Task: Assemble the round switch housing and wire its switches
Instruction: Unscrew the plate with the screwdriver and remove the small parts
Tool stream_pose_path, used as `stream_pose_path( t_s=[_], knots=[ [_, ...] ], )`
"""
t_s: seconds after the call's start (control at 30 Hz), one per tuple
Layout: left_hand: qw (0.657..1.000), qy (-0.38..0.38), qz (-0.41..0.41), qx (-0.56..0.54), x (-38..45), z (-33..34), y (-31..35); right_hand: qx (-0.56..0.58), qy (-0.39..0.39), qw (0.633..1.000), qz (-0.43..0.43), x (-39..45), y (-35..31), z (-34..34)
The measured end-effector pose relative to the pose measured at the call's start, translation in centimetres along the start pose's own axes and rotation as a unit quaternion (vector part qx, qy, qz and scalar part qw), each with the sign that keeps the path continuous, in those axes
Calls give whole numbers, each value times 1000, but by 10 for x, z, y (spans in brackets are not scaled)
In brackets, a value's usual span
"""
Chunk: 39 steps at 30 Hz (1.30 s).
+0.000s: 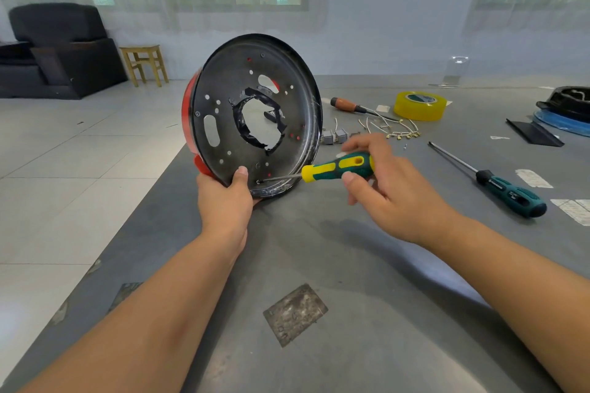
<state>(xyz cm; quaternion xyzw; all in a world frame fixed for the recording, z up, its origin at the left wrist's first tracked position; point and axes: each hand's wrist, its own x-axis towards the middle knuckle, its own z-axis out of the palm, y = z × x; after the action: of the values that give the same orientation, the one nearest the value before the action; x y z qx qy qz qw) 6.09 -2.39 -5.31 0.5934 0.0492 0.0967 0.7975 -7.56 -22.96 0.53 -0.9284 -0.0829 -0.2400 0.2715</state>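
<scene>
Grey bench (319,249): left hand (225,201) grips housing (255,115) rim, upright. Right hand (388,182) pinches screwdriver (332,168), shaft horizontal, tip left at bottom screw (258,181).

- I am holding a round housing (255,118) that is looking black inside and red on its outer edge.
- I am turning a screwdriver (335,167) that is showing a green and yellow handle.
- A yellow tape roll (419,105) is sitting on the grey table (351,265).
- Another screwdriver (507,191) is showing a dark green and black handle.
- A third one (348,104) is showing an orange-brown handle.
</scene>
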Motion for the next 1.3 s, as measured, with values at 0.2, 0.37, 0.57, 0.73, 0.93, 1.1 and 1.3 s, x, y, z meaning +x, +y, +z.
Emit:
stream_pose_path(
  t_s=[0.2, 0.37, 0.57, 0.73, 0.93, 1.1, 1.3],
  knots=[
    [999, -13, 15, 31, 0, 0, -2, -96, 96, 986, 100, 5, -6, 7],
    [1000, -10, 7, 14, -1, 0, 0, 16, 27, 1000, 5, 3, -4, 3],
    [1000, -3, -3, 16, 0, 0, 0, -145, 99, 983, 59, 3, -9, 7],
    [1000, 5, -17, -7, -1, -1, 3, -48, 15, 998, 41, 4, -2, 2],
    [1000, 2, -19, -10, -4, 0, 5, -53, 49, 995, 66, 4, -9, 4],
    [1000, 8, -16, -2, -3, 0, 5, -90, 52, 993, 64, 5, -10, 5],
    [1000, 12, -15, -5, 0, 0, 3, -88, -3, 996, -18, 3, -12, -2]
  ],
)
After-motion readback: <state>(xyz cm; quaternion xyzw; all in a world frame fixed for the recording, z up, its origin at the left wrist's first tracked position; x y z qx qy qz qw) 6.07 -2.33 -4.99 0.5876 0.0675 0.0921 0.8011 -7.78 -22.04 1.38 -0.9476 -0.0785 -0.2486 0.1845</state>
